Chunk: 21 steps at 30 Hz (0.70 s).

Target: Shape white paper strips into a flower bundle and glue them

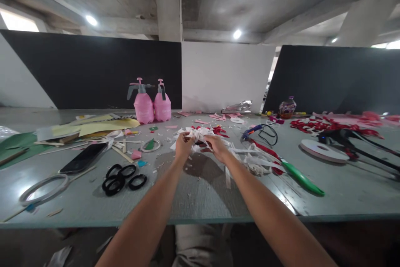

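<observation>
Both hands, left hand point(183, 144) and right hand point(215, 146), are pinching the white ribbon bundle point(197, 133) above the table point(200, 200), so I'd keep the loops gathered tight at the middle.

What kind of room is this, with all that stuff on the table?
Probably a craft workshop. The grey worktable holds black-handled scissors, a white tape roll and yellow paper sheets, while both hands hold white ribbon strips.

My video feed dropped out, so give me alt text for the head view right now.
Both hands, the left hand and right hand, hold a bunch of white ribbon strips just above a grey table. Black tape rolls and a phone lie to the left, two pink spray bottles behind.
</observation>
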Each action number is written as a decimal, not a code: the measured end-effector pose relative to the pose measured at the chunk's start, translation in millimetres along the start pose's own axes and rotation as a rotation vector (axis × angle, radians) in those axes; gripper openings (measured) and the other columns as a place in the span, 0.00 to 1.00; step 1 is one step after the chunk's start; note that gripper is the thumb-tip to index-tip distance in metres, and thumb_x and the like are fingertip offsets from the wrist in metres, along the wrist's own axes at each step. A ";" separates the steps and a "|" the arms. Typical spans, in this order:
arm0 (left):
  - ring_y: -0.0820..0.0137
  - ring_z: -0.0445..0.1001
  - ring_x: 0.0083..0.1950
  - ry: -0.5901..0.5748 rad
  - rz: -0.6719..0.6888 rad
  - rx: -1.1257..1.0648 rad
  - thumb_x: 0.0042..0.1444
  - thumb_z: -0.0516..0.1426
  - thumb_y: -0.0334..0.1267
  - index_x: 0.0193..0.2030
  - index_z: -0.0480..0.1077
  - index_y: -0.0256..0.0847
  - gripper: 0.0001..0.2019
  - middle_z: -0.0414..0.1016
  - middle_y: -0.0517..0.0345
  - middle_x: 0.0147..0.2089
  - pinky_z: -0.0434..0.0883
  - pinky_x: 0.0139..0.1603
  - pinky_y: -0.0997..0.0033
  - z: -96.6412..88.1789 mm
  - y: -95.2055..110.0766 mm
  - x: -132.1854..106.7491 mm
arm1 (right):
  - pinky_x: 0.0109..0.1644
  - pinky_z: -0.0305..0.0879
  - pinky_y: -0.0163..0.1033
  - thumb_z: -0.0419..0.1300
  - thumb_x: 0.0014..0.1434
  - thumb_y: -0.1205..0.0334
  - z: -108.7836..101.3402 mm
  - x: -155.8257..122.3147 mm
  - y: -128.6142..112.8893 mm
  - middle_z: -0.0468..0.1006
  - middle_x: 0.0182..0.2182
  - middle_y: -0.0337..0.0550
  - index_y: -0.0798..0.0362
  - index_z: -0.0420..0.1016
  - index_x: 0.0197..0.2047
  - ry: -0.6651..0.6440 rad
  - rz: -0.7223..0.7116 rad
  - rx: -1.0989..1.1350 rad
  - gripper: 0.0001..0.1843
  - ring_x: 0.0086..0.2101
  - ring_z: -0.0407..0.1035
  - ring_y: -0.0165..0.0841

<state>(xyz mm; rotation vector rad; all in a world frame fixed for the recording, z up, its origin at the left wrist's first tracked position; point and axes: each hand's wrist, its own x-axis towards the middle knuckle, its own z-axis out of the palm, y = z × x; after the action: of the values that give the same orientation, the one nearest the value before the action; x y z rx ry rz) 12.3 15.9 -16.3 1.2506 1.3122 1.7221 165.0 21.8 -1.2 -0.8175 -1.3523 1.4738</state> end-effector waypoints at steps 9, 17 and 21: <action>0.72 0.72 0.31 0.026 0.063 0.000 0.44 0.63 0.40 0.48 0.64 0.39 0.24 0.73 0.58 0.33 0.66 0.33 0.74 0.7 -3.2 0.2 | 0.26 0.73 0.33 0.62 0.56 0.60 3.3 7.3 6.5 0.79 0.31 0.45 0.57 0.74 0.36 0.121 0.003 -0.058 0.08 0.24 0.71 0.28; 0.73 0.71 0.26 -0.043 -0.037 -0.049 0.45 0.63 0.43 0.51 0.64 0.38 0.27 0.73 0.60 0.27 0.65 0.28 0.75 -1.1 -0.3 -5.7 | 0.28 0.73 0.34 0.60 0.58 0.63 3.0 4.0 6.3 0.80 0.28 0.46 0.57 0.74 0.33 0.065 0.037 -0.036 0.06 0.24 0.73 0.30; 0.75 0.68 0.23 -0.064 -0.007 -0.018 0.44 0.64 0.42 0.51 0.63 0.38 0.27 0.72 0.62 0.26 0.61 0.23 0.78 0.7 1.4 -7.5 | 0.23 0.71 0.33 0.59 0.57 0.65 0.7 5.0 6.9 0.79 0.27 0.44 0.56 0.72 0.33 0.120 0.020 -0.102 0.03 0.21 0.72 0.28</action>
<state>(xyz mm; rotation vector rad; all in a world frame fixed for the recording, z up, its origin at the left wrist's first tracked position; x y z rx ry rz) 15.7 9.1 -17.3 1.2787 1.2598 1.6720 161.3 26.7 -7.2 -0.9716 -1.3410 1.3580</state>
